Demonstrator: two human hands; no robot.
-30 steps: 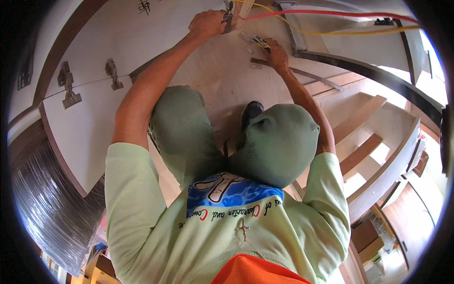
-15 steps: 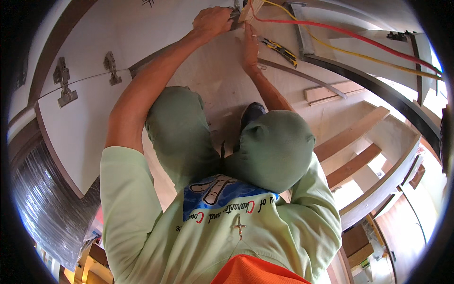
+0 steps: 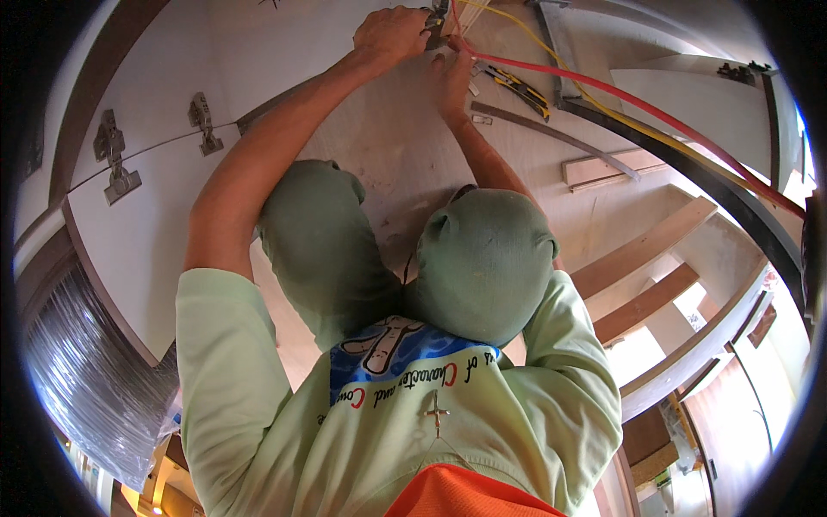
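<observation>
At the top middle of the picture, the left hand [image 3: 392,36] is curled into a fist around a small dark tool [image 3: 437,19]. Its fingers are closed tight on it. The right hand [image 3: 454,79] is just below and a bit to the right, close to the left hand. Its fingers point up toward the spot where the wires meet, but it is too small to tell if they are pinching anything.

A red wire [image 3: 637,108] and a yellow wire [image 3: 551,47] start at the hands and run off to the right side of the picture. A yellow and black tool [image 3: 517,84] lies on the pale wooden board [image 3: 388,164], just right of the right hand.

At the upper left, two metal hinges [image 3: 116,164] sit on a white panel [image 3: 138,241]. Two green knees [image 3: 487,258] fill the middle. At the bottom, the light green shirt [image 3: 258,414] has a blue picture patch [image 3: 388,353] in the middle of the chest. Clear plastic wrap [image 3: 86,379] is at the lower left.
</observation>
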